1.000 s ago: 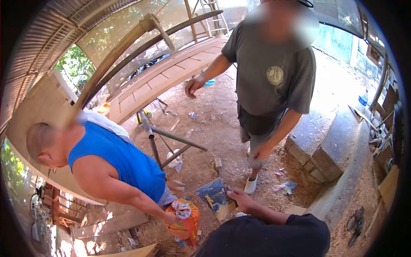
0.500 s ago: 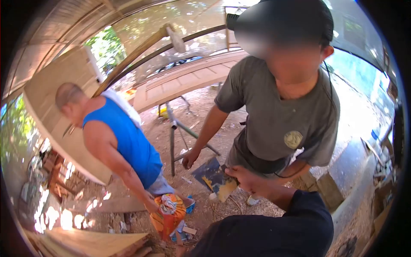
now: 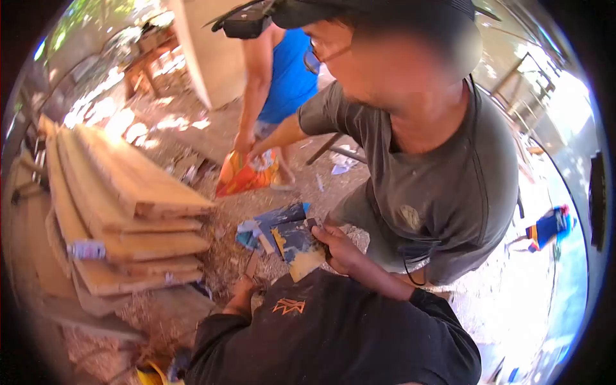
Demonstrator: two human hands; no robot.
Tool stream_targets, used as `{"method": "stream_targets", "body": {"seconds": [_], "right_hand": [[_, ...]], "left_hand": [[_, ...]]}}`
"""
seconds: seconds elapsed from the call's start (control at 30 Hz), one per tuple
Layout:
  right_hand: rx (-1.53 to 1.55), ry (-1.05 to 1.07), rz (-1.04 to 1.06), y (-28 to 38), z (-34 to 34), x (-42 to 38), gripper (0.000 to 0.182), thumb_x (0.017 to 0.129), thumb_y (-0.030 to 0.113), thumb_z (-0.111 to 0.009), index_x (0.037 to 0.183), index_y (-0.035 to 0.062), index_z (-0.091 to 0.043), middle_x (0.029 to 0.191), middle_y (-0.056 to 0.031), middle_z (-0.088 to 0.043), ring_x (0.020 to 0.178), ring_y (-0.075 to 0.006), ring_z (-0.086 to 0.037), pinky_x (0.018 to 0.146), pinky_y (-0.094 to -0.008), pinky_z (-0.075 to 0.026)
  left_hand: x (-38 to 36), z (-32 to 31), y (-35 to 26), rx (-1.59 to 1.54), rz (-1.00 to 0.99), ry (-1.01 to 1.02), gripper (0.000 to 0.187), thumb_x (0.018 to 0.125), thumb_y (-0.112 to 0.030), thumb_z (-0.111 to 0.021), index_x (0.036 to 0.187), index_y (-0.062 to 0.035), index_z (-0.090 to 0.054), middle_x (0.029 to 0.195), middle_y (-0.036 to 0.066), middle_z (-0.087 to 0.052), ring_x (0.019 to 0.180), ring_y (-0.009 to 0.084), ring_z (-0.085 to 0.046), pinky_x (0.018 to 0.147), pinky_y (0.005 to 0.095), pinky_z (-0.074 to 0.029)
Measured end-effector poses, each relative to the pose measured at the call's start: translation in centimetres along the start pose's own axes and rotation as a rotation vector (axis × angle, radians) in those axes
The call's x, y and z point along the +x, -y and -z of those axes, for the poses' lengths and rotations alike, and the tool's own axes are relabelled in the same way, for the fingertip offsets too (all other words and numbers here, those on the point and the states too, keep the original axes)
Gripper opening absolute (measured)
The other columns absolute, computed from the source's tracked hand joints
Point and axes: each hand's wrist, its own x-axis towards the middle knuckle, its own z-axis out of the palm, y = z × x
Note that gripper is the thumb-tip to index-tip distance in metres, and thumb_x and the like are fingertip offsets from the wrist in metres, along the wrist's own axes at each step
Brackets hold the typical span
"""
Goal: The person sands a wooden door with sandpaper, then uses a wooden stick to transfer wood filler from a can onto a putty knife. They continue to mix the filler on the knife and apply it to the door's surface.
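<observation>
My right hand (image 3: 340,249), reaching in from the right, is closed on the near edge of a dark, flat plate (image 3: 296,240) smeared with pale yellow stuff. Its fingers are partly hidden behind the plate. Low on the left, my left hand (image 3: 246,286) is curled in front of my black shirt, with a thin brownish strip (image 3: 253,263) standing up from it. I cannot make out what that strip is. Just beyond the plate lie crumpled blue and grey pieces (image 3: 249,232), partly covered by it.
A person in a grey shirt (image 3: 443,186) stands close in front, one arm stretched toward an orange patterned bag (image 3: 247,172). Behind is a person in a blue tank top (image 3: 292,77). Thick wooden planks (image 3: 147,221) are stacked at left, with a small bottle (image 3: 86,249) on them.
My view has swung down and left, bringing the plank stack and my left hand into sight. The grey-shirted person has leaned in and extended an arm toward the orange bag. My right hand keeps the plate.
</observation>
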Motion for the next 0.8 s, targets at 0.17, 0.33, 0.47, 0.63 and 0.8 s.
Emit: {"method": "stream_targets", "body": {"seconds": [0.17,0.33,0.47,0.63,0.8], "right_hand": [[-0.005,0.030,-0.172,2.8,-0.2,0.9,0.025,0.094,0.022,-0.052,0.108,0.0020,-0.055,0.101,-0.0066,-0.064,0.088,-0.0158,-0.062,0.080,-0.0328,-0.051],[-0.080,0.097,-0.226,3.1,0.0,1.0,0.025,0.094,0.022,-0.051,0.109,0.0022,-0.055,0.100,-0.0065,-0.064,0.088,-0.0161,-0.062,0.080,-0.0328,-0.051],[-0.089,0.143,-0.239,3.4,-0.3,1.2,0.026,0.094,0.023,-0.052,0.108,0.0019,-0.055,0.099,-0.0068,-0.064,0.087,-0.0159,-0.062,0.079,-0.0322,-0.051],[-0.144,0.147,-0.302,2.4,0.4,1.9,0.028,0.093,0.025,-0.053,0.109,0.0015,-0.055,0.097,-0.0067,-0.064,0.086,-0.0155,-0.062,0.078,-0.0311,-0.051],[-0.192,0.249,-0.316,3.3,-1.2,0.9,0.031,0.093,0.025,-0.053,0.113,0.0008,-0.054,0.101,-0.0067,-0.063,0.089,-0.0140,-0.061,0.080,-0.0281,-0.050]], "left_hand": [[-2.6,-0.6,-0.5,-0.084,0.128,0.010,0.101,0.061,-0.042,-0.074,0.138,-0.0029,-0.022,0.135,0.024,-0.040,0.125,0.0433,-0.037,0.102,0.0541,-0.025],[-4.1,-1.4,-0.2,-0.139,0.194,0.010,0.103,0.061,-0.043,-0.074,0.139,-0.0029,-0.021,0.135,0.025,-0.039,0.125,0.0435,-0.036,0.102,0.0546,-0.025],[-4.8,-1.4,-0.4,-0.156,0.223,0.005,0.103,0.060,-0.043,-0.074,0.139,-0.0029,-0.020,0.136,0.025,-0.039,0.125,0.0437,-0.036,0.102,0.0549,-0.025],[-6.0,-2.1,-0.5,-0.176,0.252,0.012,0.105,0.060,-0.044,-0.074,0.139,-0.0029,-0.020,0.136,0.025,-0.039,0.125,0.0438,-0.036,0.102,0.0554,-0.024],[-6.1,-2.5,-0.8,-0.175,0.254,0.007,0.106,0.060,-0.045,-0.075,0.140,-0.0030,-0.019,0.136,0.025,-0.039,0.125,0.0440,-0.036,0.102,0.0558,-0.024]]}}
